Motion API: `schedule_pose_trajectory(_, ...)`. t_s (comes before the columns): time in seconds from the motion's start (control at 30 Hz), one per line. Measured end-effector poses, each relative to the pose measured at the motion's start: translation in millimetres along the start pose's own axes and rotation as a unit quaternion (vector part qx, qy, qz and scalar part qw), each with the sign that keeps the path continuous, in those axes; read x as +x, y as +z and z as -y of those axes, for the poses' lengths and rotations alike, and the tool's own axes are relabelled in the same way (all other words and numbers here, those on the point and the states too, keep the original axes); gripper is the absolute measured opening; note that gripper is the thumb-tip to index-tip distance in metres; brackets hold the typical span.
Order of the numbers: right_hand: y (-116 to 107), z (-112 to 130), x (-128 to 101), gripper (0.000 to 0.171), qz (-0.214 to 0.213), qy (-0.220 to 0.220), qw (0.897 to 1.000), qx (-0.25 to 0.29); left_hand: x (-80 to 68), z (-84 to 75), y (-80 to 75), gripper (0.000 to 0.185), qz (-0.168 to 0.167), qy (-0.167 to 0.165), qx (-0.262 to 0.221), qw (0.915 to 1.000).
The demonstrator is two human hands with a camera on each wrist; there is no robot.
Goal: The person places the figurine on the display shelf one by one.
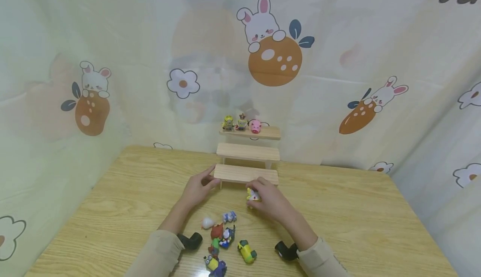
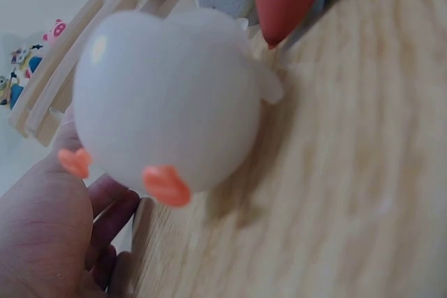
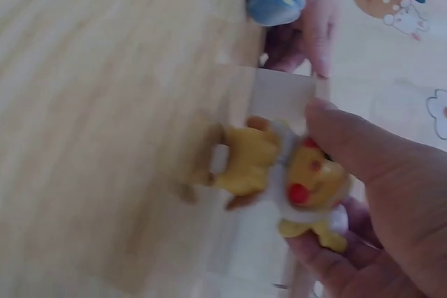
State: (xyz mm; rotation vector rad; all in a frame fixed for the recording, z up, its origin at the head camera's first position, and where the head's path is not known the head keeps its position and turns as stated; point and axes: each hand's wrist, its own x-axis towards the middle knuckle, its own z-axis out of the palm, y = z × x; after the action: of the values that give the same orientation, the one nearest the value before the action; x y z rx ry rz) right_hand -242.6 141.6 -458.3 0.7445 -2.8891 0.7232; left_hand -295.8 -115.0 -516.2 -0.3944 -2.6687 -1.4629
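Observation:
My right hand (image 1: 268, 197) pinches a yellow Pikachu figure (image 3: 307, 179) by its head, between thumb and fingers. The figure has red cheeks and white around its face; in the head view the hand covers part of it, just in front of the lowest step. My left hand (image 1: 197, 189) holds the left end of the three-step wooden stand (image 1: 246, 174), thumb at the front and index finger at the back corner. On the top step stand two minion figures (image 1: 228, 123) and a pink pig figure (image 1: 255, 126). The middle and lowest steps bear nothing.
Between my forearms lie a white round figure (image 2: 167, 102) with orange feet, a blue-and-white figure (image 1: 229, 216), a red-haired figure (image 1: 216, 232), a dark-blue figure (image 1: 227, 237), a minion (image 1: 213, 264) and a yellow-green toy (image 1: 246, 252). A printed curtain (image 1: 150, 114) hangs behind the table.

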Motion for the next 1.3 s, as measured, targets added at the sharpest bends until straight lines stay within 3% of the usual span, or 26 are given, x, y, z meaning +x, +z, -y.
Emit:
schedule_pose_trajectory(0.23,-11.8,0.8,-2.2,0.043,0.045,-0.002,0.998,-0.038,-0.9,-2.8,-0.2,0.064,-0.001,-0.008,-0.001,1.0)
schedule_pose_trajectory(0.5,-23.2,-1.7,-4.5,0.04,0.067,-0.012,0.998,-0.015,-1.0,-3.5,-0.4,0.064,-0.002,-0.012,-0.002,0.9999)
schedule_pose_trajectory(0.73,-27.8,-6.9,-6.2,0.031,0.076,-0.012,0.997,-0.006,-0.4,-2.4,-0.3,0.064,0.002,-0.013,-0.005,0.9999)
schedule_pose_trajectory(1.3,-27.2,-6.3,-4.6,0.029,0.084,0.005,0.996,0.005,0.2,-0.6,-0.9,0.065,0.004,-0.004,-0.009,0.9999)
